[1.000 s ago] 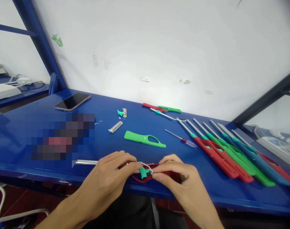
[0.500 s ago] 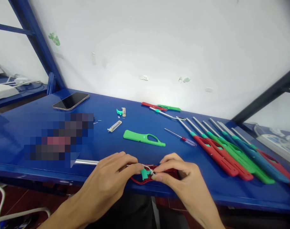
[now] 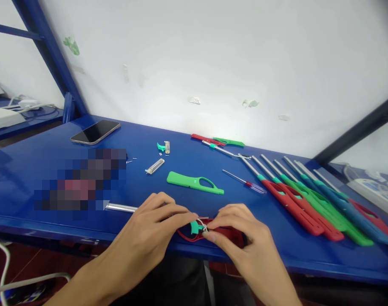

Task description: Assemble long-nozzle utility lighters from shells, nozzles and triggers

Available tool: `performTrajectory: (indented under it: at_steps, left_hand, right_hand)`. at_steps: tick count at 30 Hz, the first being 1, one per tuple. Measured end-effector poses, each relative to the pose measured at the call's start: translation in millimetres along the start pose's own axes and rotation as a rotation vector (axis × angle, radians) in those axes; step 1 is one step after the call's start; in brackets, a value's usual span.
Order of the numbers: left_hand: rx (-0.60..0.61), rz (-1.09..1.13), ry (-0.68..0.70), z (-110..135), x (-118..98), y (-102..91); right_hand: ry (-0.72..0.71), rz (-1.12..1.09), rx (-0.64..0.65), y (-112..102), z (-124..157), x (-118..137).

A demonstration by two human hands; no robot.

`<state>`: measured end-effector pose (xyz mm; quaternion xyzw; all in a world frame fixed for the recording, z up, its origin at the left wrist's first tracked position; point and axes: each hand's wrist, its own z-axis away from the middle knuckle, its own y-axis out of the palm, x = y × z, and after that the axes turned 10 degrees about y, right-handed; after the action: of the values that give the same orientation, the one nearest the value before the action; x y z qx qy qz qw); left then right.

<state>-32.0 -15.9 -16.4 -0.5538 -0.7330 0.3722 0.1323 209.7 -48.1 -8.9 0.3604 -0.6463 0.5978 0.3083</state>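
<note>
At the bench's front edge lies an opened red lighter casing [image 3: 228,232], with a teal trigger [image 3: 194,228] and a thin white wire [image 3: 202,223] showing inside. A metal tube [image 3: 121,207] runs out to the left from under my left hand [image 3: 151,225]. That hand is closed over the casing's front part, its fingertip at the wire beside the trigger. My right hand [image 3: 247,233] lies over the casing's rear part, thumb and forefinger pinched at the wire's end by a small dark piece. The fingers hide most of that piece.
A green casing half [image 3: 194,182] and a screwdriver [image 3: 244,182] lie beyond my hands. Several long-nosed lighters [image 3: 292,206] line the right. Clear fuel tanks [image 3: 155,166], a phone [image 3: 96,131] and a blurred patch [image 3: 82,182] are left. Lighter parts [image 3: 217,146] lie by the wall.
The view has shifted slightly. My left fingertips have moved up a little at the wire, away from the trigger. My right hand keeps its pinch at the same spot.
</note>
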Motion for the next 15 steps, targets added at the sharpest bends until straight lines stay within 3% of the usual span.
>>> performTrajectory:
  at_steps: [15]
  left_hand:
    - [-0.018, 0.048, -0.056, -0.1, 2.8, -1.4]
  right_hand:
    - [-0.008, -0.014, -0.021, -0.3, -0.4, 1.0]
